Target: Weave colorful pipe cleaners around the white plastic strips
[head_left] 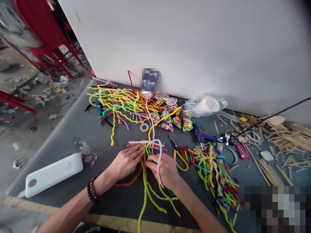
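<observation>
My left hand rests on the dark table, fingers closed on a small bundle of coloured pipe cleaners. My right hand pinches the same bundle from the right, and a pale pink pipe cleaner lies draped over its back. Yellow-green strands trail from the bundle toward me, and an orange one curves under my left wrist. A beaded bracelet sits on my left wrist.
A big heap of pipe cleaners lies at the back, another pile at right. Scissors, a blue glue gun, a tape ring, bead packets, a plastic bag, wooden sticks and a white power bank surround my hands.
</observation>
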Motion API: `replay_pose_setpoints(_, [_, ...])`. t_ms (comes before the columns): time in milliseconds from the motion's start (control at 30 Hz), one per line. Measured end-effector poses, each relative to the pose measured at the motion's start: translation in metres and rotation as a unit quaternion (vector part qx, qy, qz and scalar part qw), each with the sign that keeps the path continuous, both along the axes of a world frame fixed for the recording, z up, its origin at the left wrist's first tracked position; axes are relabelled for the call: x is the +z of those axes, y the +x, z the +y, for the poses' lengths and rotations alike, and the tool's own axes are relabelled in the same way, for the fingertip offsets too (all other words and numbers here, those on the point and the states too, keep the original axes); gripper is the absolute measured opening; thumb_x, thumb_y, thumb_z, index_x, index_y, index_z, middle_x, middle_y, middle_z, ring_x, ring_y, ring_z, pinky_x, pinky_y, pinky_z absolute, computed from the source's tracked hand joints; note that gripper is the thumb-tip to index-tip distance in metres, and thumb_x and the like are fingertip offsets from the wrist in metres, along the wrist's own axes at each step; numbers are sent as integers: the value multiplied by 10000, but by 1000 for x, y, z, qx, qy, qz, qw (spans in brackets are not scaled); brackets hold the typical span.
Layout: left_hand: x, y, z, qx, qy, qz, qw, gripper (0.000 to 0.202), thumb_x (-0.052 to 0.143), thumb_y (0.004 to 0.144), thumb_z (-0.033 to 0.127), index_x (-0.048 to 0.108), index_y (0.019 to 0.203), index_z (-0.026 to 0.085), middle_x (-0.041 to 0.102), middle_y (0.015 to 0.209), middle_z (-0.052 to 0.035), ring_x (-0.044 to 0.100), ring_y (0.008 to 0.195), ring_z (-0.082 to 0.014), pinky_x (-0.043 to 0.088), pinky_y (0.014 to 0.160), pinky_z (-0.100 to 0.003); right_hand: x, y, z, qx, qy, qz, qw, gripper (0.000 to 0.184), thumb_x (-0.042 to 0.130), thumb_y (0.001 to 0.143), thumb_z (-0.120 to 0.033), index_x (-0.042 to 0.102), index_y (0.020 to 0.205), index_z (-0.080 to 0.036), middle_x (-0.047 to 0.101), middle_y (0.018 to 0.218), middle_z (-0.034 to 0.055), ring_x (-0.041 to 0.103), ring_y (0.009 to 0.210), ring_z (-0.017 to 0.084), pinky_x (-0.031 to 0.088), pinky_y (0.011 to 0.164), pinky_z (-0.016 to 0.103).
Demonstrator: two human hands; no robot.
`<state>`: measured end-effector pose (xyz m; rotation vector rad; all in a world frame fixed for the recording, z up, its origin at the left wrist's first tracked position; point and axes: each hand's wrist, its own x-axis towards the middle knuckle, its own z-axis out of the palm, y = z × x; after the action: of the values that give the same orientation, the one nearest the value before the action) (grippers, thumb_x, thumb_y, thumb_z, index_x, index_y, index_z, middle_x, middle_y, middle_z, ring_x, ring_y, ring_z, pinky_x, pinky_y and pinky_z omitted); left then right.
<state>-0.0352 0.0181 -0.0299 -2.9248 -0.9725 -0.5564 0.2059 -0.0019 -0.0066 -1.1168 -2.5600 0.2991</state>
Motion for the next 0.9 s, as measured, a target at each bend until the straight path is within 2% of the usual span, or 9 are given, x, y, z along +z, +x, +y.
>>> replay_pose_setpoints(67, [2, 0, 0, -7, 12, 16, 1000, 466, 451, 902, 14, 653, 1320, 55, 709, 1353, -153, 647, 1311, -299, 590, 1064, -438, -2, 2, 0, 14, 5, 0, 1000, 279, 542, 1017, -109, 738, 1085, -295, 782, 1047, -28, 642, 834, 147, 390, 735, 340])
replay_pose_setpoints(167, [4, 1, 0, -11, 15, 22, 1000, 435, 452, 935, 34, 648, 1322, 49, 712, 1343, -162, 644, 1313, -305, 595, 1052, -441, -3, 6, 0, 32, 58, -29, 997, 231, 550, 1035, -137, 736, 1040, -273, 781, 1032, -17, 622, 802, 148, 395, 722, 346])
replay_pose_setpoints(267, [5, 0, 2, -13, 10, 23, 1000, 427, 450, 957, 57, 641, 1339, 65, 713, 1346, -150, 640, 1318, -293, 596, 1051, -426, 1, 6, -1, 97, 116, -58, 987, 199, 582, 1025, -127, 730, 1041, -259, 775, 1001, -19, 593, 757, 146, 393, 682, 349])
replay_pose_setpoints(433, [7, -1, 2, -11, 4, 30, 999, 416, 441, 983, 81, 635, 1351, 65, 705, 1363, -140, 639, 1319, -296, 598, 1046, -427, 7, 2, 3, 158, 122, -86, 976, 185, 596, 995, -96, 710, 964, -237, 743, 891, -19, 580, 733, 151, 391, 620, 334])
replay_pose_setpoints(533, [4, -1, 1, -9, 8, 19, 1000, 400, 443, 989, 82, 642, 1335, 61, 706, 1358, -144, 642, 1312, -299, 598, 1046, -434, 7, 3, 9, 190, 159, -68, 967, 188, 585, 996, -86, 705, 952, -224, 762, 984, 1, 639, 844, 154, 465, 719, 313])
replay_pose_setpoints(633, [1, 0, 2, -9, 6, 4, 1000, 388, 451, 993, 84, 644, 1329, 72, 715, 1341, -144, 654, 1293, -296, 607, 1031, -444, 3, 3, 17, 138, 153, 8, 978, 178, 551, 1022, -100, 697, 1055, -197, 766, 1097, 55, 680, 1028, 180, 508, 894, 314])
replay_pose_setpoints(767, [0, 1, 2, -7, 10, -12, 1000, 355, 460, 989, 75, 662, 1281, 82, 731, 1303, -148, 675, 1262, -298, 618, 1016, -447, -3, -3, 27, 33, 40, 108, 993, 209, 530, 1016, -82, 670, 1127, -192, 760, 1104, 70, 700, 987, 182, 534, 910, 303])
replay_pose_setpoints(833, [0, 1, 3, -7, 12, -13, 1000, 323, 462, 985, 68, 687, 1215, 96, 742, 1273, -145, 679, 1256, -298, 617, 1020, -449, -3, -9, 32, 12, 5, 99, 995, 218, 555, 1003, -89, 674, 1142, -208, 756, 1104, 60, 696, 969, 192, 533, 900, 318])
replay_pose_setpoints(900, [1, 1, 3, -9, 13, -15, 1000, 316, 458, 981, 62, 693, 1188, 101, 751, 1244, -145, 680, 1256, -299, 617, 1022, -456, 0, -15, 36, 3, 5, 58, 998, 216, 577, 990, -90, 689, 1128, -214, 754, 1098, 59, 694, 961, 205, 519, 888, 339])
